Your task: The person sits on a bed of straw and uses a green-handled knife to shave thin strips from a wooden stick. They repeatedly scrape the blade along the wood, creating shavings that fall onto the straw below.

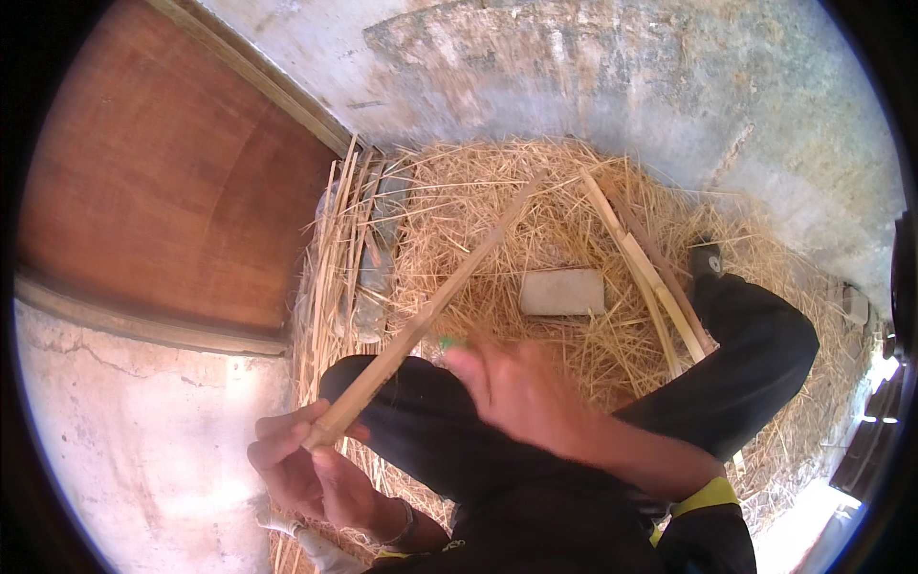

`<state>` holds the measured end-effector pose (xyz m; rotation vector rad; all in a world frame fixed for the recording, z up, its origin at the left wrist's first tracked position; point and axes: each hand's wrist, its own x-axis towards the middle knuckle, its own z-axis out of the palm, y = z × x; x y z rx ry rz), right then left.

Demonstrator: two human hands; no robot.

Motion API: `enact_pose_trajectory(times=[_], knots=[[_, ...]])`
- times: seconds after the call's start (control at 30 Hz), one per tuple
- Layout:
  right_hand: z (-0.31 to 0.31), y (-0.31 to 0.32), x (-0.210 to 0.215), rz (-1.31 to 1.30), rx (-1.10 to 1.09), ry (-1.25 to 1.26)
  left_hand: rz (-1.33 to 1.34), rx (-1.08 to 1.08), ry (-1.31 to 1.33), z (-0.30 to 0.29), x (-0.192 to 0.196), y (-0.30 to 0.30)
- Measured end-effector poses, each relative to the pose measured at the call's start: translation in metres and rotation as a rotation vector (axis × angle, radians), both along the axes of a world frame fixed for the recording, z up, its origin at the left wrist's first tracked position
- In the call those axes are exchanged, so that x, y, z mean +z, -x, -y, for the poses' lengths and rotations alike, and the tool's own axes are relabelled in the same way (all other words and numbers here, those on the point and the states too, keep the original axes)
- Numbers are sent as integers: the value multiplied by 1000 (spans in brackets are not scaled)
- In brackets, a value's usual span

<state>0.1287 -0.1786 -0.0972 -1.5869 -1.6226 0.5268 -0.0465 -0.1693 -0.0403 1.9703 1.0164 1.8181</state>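
Straw (497,206) covers the floor. Left hand (311,464) has its fingers clenched on a long bamboo strip (435,301) angled across the lap; blurred right hand (521,392), grip unclear, could catch splinters near it.

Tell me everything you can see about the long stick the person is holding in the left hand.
The long stick is a thin, flat, pale tan strip that looks like split bamboo or cane. Its near end is pinched in the fingers of the left hand; from there it slants up and to the right over the person's dark trouser leg and the straw. It looks straight and whole. The blurred right hand is close beside its middle; whether they touch cannot be told.
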Motion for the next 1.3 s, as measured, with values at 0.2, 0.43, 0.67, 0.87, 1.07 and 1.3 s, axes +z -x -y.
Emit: enact_pose_trajectory(times=[0.2, 0.43, 0.67, 0.87, 1.07, 1.3], knots=[[-8, -11, -6, -22, 29, 63, 52, -3, -4, 3, -2, 6], [-20, -10, -13, -68, 16, 110, 11, 20, 1, -5, -4, 7], [-22, -11, -15, 57, 58, 58, 49, 37, -10, -5, -9, 14], [-46, -22, -53, 31, -61, 184, 45, 54, -8, -6, -10, 16], [-36, -19, -36, 23, 22, 69, 42, 27, 37, -3, -8, 18], [-62, -30, -78, 62, -140, 148, 8, 92, 58, -4, -9, 14]])
